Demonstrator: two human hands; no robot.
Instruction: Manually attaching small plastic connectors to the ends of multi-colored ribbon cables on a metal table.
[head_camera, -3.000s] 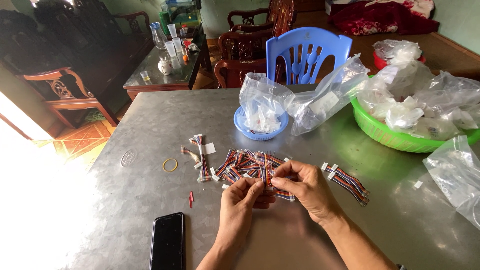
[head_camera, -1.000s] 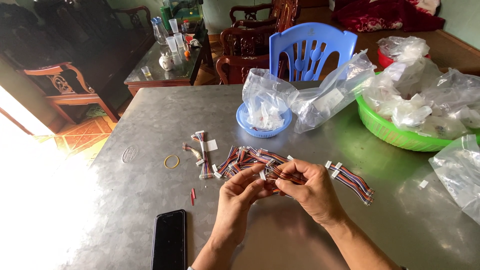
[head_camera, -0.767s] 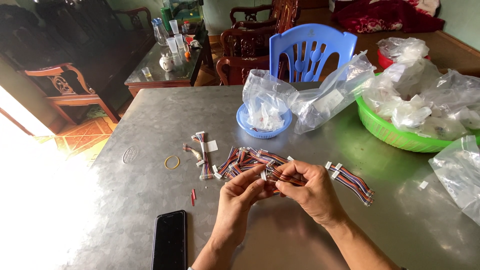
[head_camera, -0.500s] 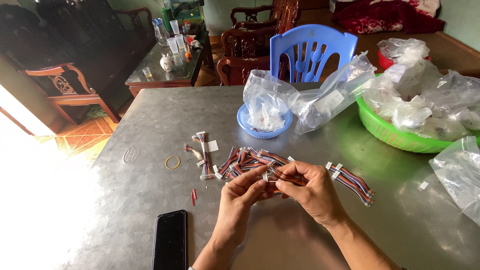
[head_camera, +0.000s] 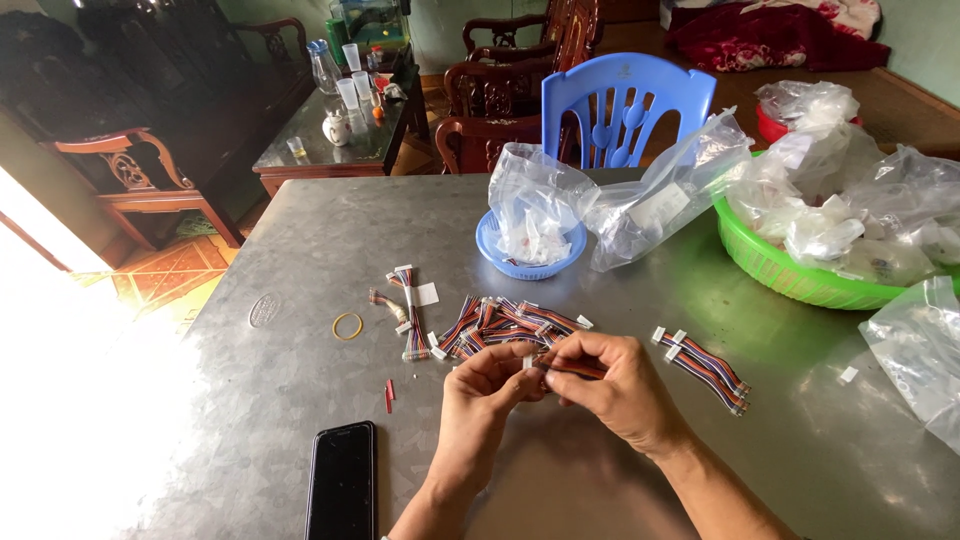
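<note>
Both hands meet low in the middle of the grey metal table (head_camera: 300, 230), and between them sits one short multicoloured wire harness (head_camera: 572, 367), a flat ribbon of thin striped leads. The left hand (head_camera: 485, 392) closes its fingertips on the harness's left end, where a small white connector seems to sit, though the fingers mostly hide it. The right hand (head_camera: 618, 385) curls over the harness from the right, thumb and forefinger narrowed onto the wires, so neither hand is spread wide. This piece looks featherlight and floppy; the leads should bend at any touch while the plastic plug stays stiff, so the plug body is the place to pinch, not the thin wires, which could kink or pull loose. Just beyond the hands, slightly to the left, lies a loose pile of matching harnesses (head_camera: 500, 325), and a second small bundle (head_camera: 705, 362) lies to the right, near the right hand. Farther left are a few stray harnesses (head_camera: 408, 310) and a yellow rubber band (head_camera: 348, 326). A dark phone (head_camera: 342, 482) lies face up at the near edge, left of the forearms. Toward the far side stands a small blue basket (head_camera: 530, 262) with a clear plastic bag in it, and at the far right a green basket (head_camera: 790, 280) heaped with more bags.
</note>
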